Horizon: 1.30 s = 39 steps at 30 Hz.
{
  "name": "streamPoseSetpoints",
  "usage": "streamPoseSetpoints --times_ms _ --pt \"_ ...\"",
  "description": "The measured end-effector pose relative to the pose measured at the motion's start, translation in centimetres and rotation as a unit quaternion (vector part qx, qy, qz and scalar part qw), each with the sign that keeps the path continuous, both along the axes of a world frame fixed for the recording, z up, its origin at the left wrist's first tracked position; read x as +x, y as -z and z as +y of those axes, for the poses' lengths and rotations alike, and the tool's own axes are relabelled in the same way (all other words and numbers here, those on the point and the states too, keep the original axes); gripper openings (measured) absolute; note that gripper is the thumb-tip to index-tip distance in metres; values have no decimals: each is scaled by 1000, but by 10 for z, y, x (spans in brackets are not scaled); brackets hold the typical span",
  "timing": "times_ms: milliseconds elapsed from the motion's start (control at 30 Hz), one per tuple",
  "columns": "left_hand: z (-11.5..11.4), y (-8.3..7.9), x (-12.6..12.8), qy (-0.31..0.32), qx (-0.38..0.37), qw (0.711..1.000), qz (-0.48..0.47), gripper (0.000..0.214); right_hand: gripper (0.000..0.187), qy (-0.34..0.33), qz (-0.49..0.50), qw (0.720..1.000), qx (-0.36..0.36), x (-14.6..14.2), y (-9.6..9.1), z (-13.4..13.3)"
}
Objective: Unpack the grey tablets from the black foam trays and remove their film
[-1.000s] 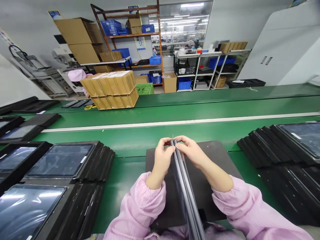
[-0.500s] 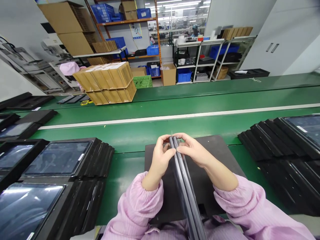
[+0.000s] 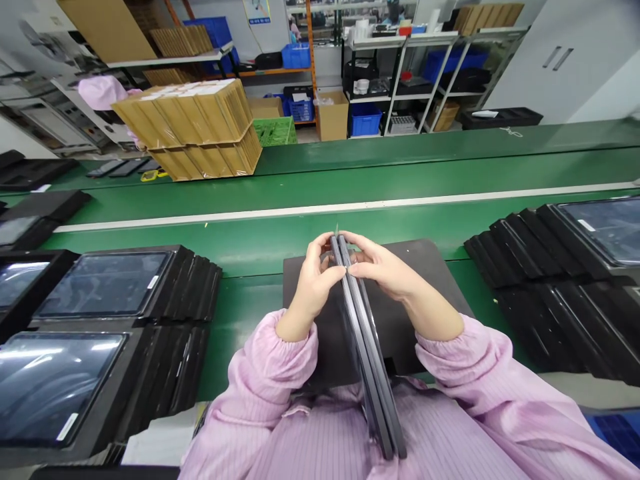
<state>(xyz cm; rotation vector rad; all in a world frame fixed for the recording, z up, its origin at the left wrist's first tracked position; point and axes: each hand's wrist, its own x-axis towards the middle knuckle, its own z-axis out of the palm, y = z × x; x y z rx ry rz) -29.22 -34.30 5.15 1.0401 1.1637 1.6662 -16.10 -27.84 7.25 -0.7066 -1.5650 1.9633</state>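
A thin dark tablet-like panel (image 3: 367,360) stands on edge in front of me, its near end against my chest and its far end raised over a black mat (image 3: 425,267). My left hand (image 3: 315,280) pinches the far end from the left side. On the right side, my right hand (image 3: 380,267) grips the same end, fingers closed on the rim. Both arms wear pink sleeves.
Stacks of black trays holding screens (image 3: 105,287) lie at my left, more black trays (image 3: 550,267) at my right. The green conveyor belt (image 3: 400,180) runs across, with wrapped cardboard boxes (image 3: 190,127) beyond it. Shelves with blue bins stand at the back.
The view has tilted downward, so my torso shows and the shelves slide up. Both hands keep their grip on the panel's far end.
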Motion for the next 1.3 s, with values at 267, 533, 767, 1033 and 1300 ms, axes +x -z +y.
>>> streamPoseSetpoints --times_ms 267,533,767,1033,1300 --pt "3 3 5 -52 -2 998 39 55 74 58 -48 996 41 0 4 -9" --pt "-66 58 57 -124 132 977 111 52 49 160 56 933 316 16 55 -82" --pt "-67 12 49 -132 235 945 183 46 42 267 106 884 369 -1 24 -85" --pt "-21 -53 47 -84 154 984 31 65 42 193 196 960 60 -34 -43 -46" --pt "-6 -53 46 -118 115 986 15 63 37 204 193 960 9 -37 -43 -31"
